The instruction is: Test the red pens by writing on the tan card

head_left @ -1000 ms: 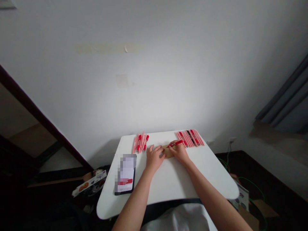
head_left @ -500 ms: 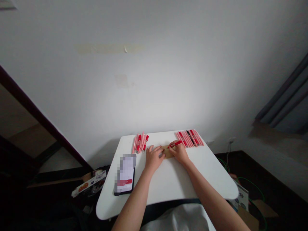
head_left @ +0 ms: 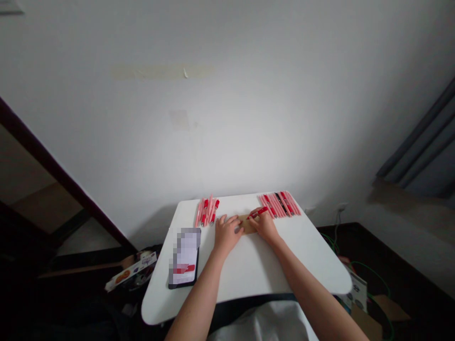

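Observation:
My right hand (head_left: 265, 227) is closed round a red pen (head_left: 259, 211), its tip down on a small brown card (head_left: 248, 223) at the middle of the white table (head_left: 256, 265). My left hand (head_left: 227, 232) rests flat on the card's left end, fingers stretched out. A loose bunch of pink and red pens (head_left: 207, 210) lies at the far left of the table. A neat row of similar pens (head_left: 280, 203) lies at the far right, just beyond my right hand.
A phone (head_left: 185, 258) lies on the table's left side, near my left forearm. On the dark floor are a printed box (head_left: 131, 270) at left and boxes with green cable (head_left: 359, 284) at right. A white wall stands behind the table, a grey curtain (head_left: 423, 151) to the right.

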Available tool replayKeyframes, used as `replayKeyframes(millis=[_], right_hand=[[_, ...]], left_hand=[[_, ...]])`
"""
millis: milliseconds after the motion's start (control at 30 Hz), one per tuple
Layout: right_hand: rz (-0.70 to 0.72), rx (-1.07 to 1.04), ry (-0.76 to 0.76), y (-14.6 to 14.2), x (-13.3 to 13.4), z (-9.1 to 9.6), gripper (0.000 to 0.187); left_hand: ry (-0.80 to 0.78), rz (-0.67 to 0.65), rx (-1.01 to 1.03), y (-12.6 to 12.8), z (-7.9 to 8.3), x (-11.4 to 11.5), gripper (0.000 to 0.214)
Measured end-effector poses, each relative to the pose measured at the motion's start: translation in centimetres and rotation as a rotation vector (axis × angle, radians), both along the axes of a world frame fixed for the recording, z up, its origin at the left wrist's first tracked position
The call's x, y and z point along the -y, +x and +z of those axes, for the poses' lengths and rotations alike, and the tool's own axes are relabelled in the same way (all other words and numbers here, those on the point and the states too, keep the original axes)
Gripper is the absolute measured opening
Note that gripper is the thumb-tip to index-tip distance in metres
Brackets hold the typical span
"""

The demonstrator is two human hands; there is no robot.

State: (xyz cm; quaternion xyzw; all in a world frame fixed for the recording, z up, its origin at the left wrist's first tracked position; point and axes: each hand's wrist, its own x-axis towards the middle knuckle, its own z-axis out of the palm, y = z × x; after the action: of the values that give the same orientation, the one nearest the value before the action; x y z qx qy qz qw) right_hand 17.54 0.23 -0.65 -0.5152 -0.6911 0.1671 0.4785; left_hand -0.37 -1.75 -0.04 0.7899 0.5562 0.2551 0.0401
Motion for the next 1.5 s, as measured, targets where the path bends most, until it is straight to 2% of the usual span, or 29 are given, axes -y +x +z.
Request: replayKeyframes(millis=[333, 667, 1067, 1500], right_hand=[[-0.063, 0.009, 0.001, -0.01, 0.07, -0.09, 0.007], [0.015, 0.018, 0.004, -0.02, -0.03, -0.16, 0.008], [-0.044, 0.002, -0.036, -0.01, -0.24, -0.42, 0.009], [-0.085, 0.032, -0.003, 0.13, -0.40, -0.87, 0.011]], left_hand=[[-0.005, 0.003, -0.001, 0.01, 0.23, 0.16, 0.026], [0.006, -0.008, -0.012, -0.05, 0.18, 0.07, 0.026], [-0.012, -0.002, -0.005, -0.05, 0.15, 0.10, 0.026], [-0.005, -0.004, 0.006, -0.06, 0.11, 0.13, 0.025]])
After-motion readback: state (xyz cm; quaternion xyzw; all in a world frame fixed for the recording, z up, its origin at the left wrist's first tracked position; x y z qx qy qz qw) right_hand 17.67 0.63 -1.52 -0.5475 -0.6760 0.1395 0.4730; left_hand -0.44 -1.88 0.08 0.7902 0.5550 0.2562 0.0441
